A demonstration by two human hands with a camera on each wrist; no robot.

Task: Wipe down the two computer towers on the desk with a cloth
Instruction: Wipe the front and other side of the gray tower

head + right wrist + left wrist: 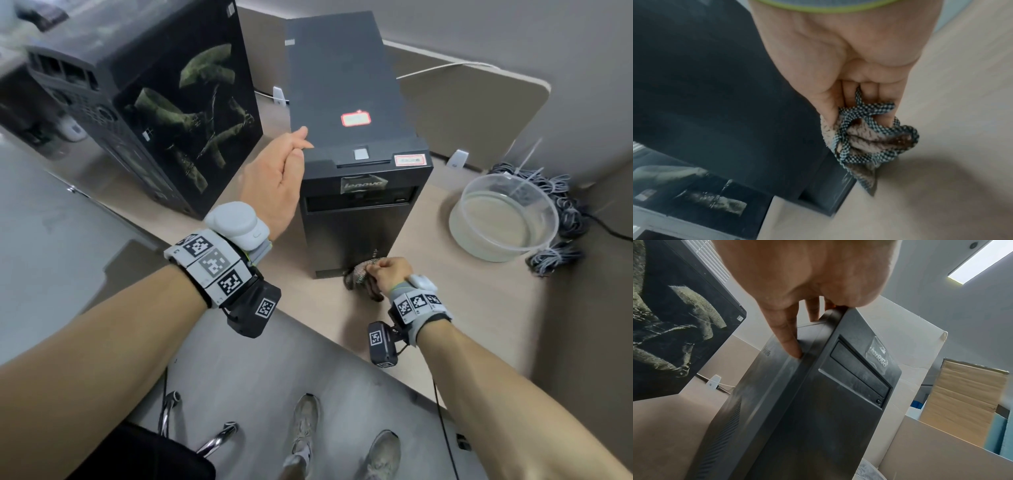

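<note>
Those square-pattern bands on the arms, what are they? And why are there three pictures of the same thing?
The bands are wrist straps with printed marker squares, and each one carries a small camera. A person is wearing them, not a robot. The big picture comes from a camera on the person's head, looking down. The other two come from the wrist cameras, so each shows one hand up close.

On the desk stand two black computer towers. The left hand holds the top front corner of the nearer tower, with fingers down its side. The right hand grips a crumpled checked cloth by the bottom of that tower's front. The other tower stands to the left. A clear bowl and a bundle of cables sit to the right.
</note>
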